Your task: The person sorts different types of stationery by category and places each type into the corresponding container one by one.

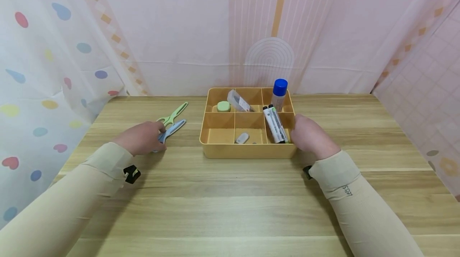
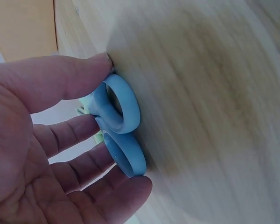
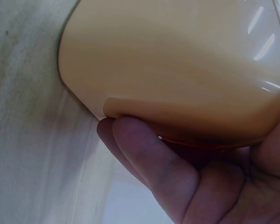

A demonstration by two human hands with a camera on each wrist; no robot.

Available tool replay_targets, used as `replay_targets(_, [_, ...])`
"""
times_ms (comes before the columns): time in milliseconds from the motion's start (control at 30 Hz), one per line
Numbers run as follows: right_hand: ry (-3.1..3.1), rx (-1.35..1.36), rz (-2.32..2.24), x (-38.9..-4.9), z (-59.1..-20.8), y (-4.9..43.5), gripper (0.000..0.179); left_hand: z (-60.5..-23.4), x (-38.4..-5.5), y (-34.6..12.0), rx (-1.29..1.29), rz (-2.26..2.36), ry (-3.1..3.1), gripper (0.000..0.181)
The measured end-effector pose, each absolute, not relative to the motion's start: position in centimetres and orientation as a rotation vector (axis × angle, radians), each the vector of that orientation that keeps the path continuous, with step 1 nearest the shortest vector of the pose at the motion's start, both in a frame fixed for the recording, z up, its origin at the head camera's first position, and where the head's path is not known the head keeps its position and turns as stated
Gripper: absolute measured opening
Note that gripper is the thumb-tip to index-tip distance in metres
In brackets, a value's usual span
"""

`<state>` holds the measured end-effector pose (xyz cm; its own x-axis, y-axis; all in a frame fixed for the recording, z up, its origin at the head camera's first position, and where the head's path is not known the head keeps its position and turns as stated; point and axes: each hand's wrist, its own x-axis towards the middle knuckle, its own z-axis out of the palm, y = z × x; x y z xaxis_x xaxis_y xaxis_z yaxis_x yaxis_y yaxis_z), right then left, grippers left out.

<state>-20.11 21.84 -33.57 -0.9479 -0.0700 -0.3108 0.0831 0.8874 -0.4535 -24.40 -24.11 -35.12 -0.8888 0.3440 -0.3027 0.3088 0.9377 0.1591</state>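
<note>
In the head view, my left hand [image 1: 141, 138] is at the blue scissors [image 1: 175, 128] on the table, left of the yellow divided box [image 1: 248, 151]. The left wrist view shows the thumb at one blue scissors handle [image 2: 132, 106] and the fingers curled round the other side. Green scissors [image 1: 179, 109] lie just behind the blue pair. My right hand [image 1: 313, 136] grips the right side of the box. Its curled fingers lie against the outer wall [image 3: 163, 60] in the right wrist view; the thumb is mostly out of sight.
The box's compartments hold a glue stick with a blue cap [image 1: 280, 91], white markers [image 1: 275, 125], a clear plastic case [image 1: 240, 102], a small green item [image 1: 223, 107] and a pale oval item [image 1: 242, 138]. A patterned curtain [image 1: 179, 49] hangs behind the table.
</note>
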Motion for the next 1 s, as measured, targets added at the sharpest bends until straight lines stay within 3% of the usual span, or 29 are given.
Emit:
replay_targets(600, [2.728,0.026,-0.682,-20.05,-33.52,21.80,0.052,-35.14,-24.24,-23.75,0.515,0.147,2.777,0.035])
replay_targets(1000, [2.726,0.026,-0.687,-20.02,-33.46,21.84,0.052,-35.40,-24.30,-23.78,0.493,0.158,2.791,0.039])
